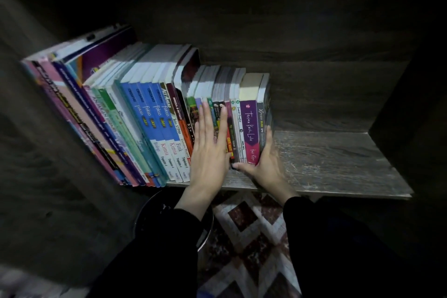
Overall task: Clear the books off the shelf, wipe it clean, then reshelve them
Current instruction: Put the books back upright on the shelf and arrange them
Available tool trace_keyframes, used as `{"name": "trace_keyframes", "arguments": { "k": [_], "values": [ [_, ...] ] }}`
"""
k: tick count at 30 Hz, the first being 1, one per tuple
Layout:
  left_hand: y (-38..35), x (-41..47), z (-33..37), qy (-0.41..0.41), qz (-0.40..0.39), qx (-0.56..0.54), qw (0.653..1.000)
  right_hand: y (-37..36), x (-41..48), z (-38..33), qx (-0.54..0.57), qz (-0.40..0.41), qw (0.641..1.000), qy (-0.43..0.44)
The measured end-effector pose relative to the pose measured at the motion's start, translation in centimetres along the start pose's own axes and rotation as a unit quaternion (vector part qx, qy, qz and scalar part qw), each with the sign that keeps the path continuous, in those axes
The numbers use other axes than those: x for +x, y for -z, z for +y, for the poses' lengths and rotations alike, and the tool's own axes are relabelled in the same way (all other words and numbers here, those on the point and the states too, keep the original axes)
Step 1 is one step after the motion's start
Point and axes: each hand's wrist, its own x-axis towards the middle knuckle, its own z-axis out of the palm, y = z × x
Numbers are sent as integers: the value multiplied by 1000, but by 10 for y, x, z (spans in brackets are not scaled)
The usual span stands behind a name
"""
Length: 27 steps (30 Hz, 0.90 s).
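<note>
Now, left hand [210, 150], fingers straight, presses the books [159, 113] — right hand [264, 164] clasps the rightmost few.

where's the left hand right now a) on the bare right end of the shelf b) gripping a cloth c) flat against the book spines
c: the left hand lies with straight fingers flat against the spines of the books, while the right hand holds the row's right end

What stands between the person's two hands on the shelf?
In the head view, a handful of upright books, the purple book among them, stands between the left hand and the right hand.
</note>
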Motion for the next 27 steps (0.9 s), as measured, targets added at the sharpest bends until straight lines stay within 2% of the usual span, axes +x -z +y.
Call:
{"name": "trace_keyframes", "arguments": {
  "k": [5,8,10,11,13,16,21,27],
  "values": [
    [0,-51,-27,-38,70,19,997,-14,-21,-17,63,74,994,-50],
    [1,-74,-51,50,91,57,993,-27,-44,-38,87,128,986,-63],
    [7,-82,-69,127,106,64,984,-37,-59,-50,33,168,985,7],
    [10,-83,-79,152,112,64,980,-43,-64,-56,-6,163,985,56],
    [18,-80,-98,169,117,69,976,-53,-68,-67,-49,87,987,125],
    [28,-74,-124,147,112,89,979,-64,-60,-82,0,-11,994,109],
    [37,-67,-147,100,104,128,981,-68,-43,-86,-11,-53,992,111],
    [40,-64,-159,69,82,124,987,-70,-33,-87,-85,-55,985,138]
  ]
}}
